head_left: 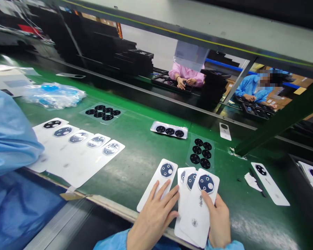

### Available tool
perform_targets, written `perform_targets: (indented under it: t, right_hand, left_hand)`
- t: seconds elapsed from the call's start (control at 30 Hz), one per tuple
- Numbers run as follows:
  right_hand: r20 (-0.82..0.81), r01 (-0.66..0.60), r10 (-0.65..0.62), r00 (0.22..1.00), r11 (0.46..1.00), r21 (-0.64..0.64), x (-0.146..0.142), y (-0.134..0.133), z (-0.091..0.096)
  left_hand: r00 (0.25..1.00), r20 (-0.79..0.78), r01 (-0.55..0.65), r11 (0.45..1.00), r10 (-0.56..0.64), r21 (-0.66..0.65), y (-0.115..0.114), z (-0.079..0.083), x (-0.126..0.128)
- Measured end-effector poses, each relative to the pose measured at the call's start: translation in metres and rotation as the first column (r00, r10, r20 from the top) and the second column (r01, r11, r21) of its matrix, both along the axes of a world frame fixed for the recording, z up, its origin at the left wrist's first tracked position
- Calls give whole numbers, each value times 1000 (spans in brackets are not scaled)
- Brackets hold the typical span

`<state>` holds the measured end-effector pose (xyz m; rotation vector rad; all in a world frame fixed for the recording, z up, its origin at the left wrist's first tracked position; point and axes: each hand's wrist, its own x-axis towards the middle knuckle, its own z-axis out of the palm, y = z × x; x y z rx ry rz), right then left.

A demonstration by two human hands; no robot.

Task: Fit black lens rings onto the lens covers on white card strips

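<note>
Left hand: fingers spread loosely, fingertips down on a lone white panel; not gripping it.
Right hand: closed round the right edge of fanned white panels, thumb on the front one, other fingers mostly hidden behind.
Fan: three panels visible, overlapping, each with a dark blue disc at its far end; tilted toward the head, near the bench edge. Its left edge is close to the left index finger; can't tell if touching.
Lone panel: under left fingertips, just left of the fan, disc end pointing away from the hands.
Sleeves: light blue on both arms.
Disc sheet: just beyond the fan, clear, bearing six black discs.
Disc strip: beyond the left hand, three black discs in a row.
Panel row: well left of left hand, five white panels overlapping.
Neighbour's sleeve: blue, past the row's near left end.
Plastic bag: far left, beyond the row.
Right-side panel: right of right hand, black disc; crumpled white scrap just beside it.
Bench top: green, beneath everything near the hands.
Co-workers: pink-sleeved person and blue-sleeved person, far beyond the hands.
</note>
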<state>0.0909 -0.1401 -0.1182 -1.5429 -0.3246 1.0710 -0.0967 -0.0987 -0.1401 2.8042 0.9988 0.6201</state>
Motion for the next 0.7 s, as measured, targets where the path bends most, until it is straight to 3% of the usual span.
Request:
perform_targets:
  t: [0.17, 0.33, 0.5, 0.7]
  right_hand:
    - [-167, 24, -23, 986, 1000, 5, 17, -11, 9]
    - [-78, 49, -50, 996, 999, -23, 40, -19, 11]
    - [43, 70, -70, 997, 998, 7, 61, -17, 4]
    - [214, 9, -24, 977, 997, 72, 58, -9, -2]
  left_hand:
    - [999, -12, -36, 999, 37, 6, -2, -2, 8]
    - [1000, -31, 7, 1000, -6, 24, 0, -5, 16]
    - [995, -5, 100, 995, -100, 18, 15, -3, 4]
    - [989, 48, 139, 987, -143, 76, 29, -12, -9]
